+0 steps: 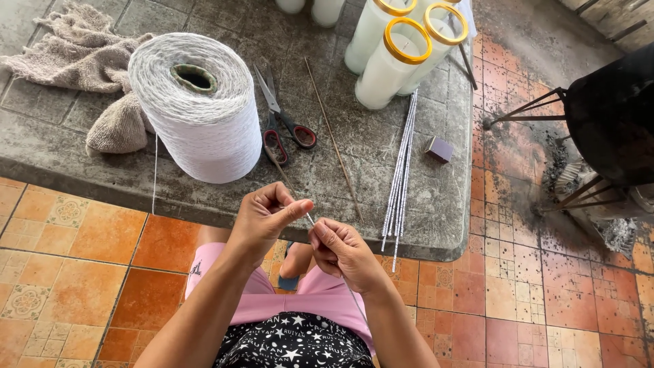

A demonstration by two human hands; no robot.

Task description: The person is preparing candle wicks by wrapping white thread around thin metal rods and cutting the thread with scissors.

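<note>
My left hand and my right hand meet in front of the table edge, both pinching a thin stick with white thread on it. The stick runs up-left from between my fingers toward the scissors. A big cone of white thread stands on the grey stone table, and one strand hangs down from it over the table's front edge. A bundle of thread-wrapped sticks lies to the right of my hands.
Red-handled scissors and a bare thin stick lie beside the cone. Tall white glass candles with yellow rims stand at the back. A beige cloth lies back left, a small box right. A black pot on a stand sits at right.
</note>
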